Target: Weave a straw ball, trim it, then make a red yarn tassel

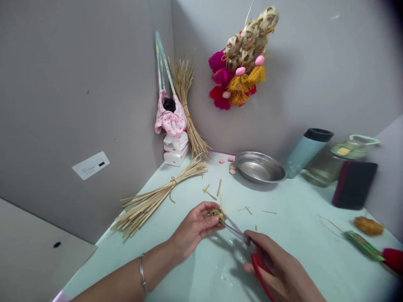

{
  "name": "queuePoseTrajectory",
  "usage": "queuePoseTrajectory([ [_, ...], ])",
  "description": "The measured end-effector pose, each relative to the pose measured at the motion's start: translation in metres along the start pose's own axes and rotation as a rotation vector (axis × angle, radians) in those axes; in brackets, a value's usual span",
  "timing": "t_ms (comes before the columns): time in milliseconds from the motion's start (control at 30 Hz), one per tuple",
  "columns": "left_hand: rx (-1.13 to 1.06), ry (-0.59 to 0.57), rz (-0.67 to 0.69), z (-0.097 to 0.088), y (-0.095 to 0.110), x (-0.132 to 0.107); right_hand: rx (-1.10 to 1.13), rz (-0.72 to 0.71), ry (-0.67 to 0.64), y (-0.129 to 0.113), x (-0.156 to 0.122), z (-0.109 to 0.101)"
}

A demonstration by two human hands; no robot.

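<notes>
Between the fingers and thumb of my left hand point(197, 226) is a small woven straw ball point(217, 215). My right hand point(280, 262) grips red-handled scissors point(258, 268); the blades lie a little apart, their tips right at the ball's right side. Whether a strand lies between the blades I cannot tell. Short straw offcuts point(210, 193) are scattered on the pale green table point(201, 277) beyond my hands. A tied bundle of flat straw strips point(157, 197) rests to the left of my left hand.
A metal bowl point(261, 167) stands at the back, with small pink beads point(232, 167) beside it. On the right are a blue tumbler point(308, 153), a green jug point(327, 163), a phone point(354, 184) and yarn point(368, 225). Woven balls with tassels point(242, 58) hang above.
</notes>
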State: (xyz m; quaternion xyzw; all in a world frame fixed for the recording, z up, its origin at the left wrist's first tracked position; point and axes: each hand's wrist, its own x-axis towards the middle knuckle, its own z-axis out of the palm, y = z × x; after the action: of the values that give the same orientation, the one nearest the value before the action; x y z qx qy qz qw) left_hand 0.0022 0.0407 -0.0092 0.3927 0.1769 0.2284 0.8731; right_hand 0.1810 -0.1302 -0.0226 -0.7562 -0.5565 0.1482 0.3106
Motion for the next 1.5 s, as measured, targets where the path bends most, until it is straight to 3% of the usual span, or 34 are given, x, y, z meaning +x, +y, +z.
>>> queuePoseTrajectory([
  [200, -0.046, -0.014, 0.041, 0.001, 0.002, 0.000, -0.084, 0.039, 0.007, 0.009, 0.002, -0.003],
  [500, 0.033, 0.013, -0.029, 0.002, -0.002, 0.000, -0.069, -0.080, -0.047, -0.002, 0.000, -0.003],
  [1000, 0.103, -0.006, -0.029, 0.005, -0.014, -0.001, -0.091, -0.097, 0.035, -0.014, -0.002, 0.002],
  [1267, 0.212, -0.007, 0.026, 0.002, -0.021, -0.001, -0.101, -0.047, -0.133, -0.016, 0.000, -0.004],
  [1500, 0.236, -0.005, 0.029, 0.000, -0.022, 0.000, -0.052, 0.047, -0.188, -0.022, 0.002, -0.009],
])
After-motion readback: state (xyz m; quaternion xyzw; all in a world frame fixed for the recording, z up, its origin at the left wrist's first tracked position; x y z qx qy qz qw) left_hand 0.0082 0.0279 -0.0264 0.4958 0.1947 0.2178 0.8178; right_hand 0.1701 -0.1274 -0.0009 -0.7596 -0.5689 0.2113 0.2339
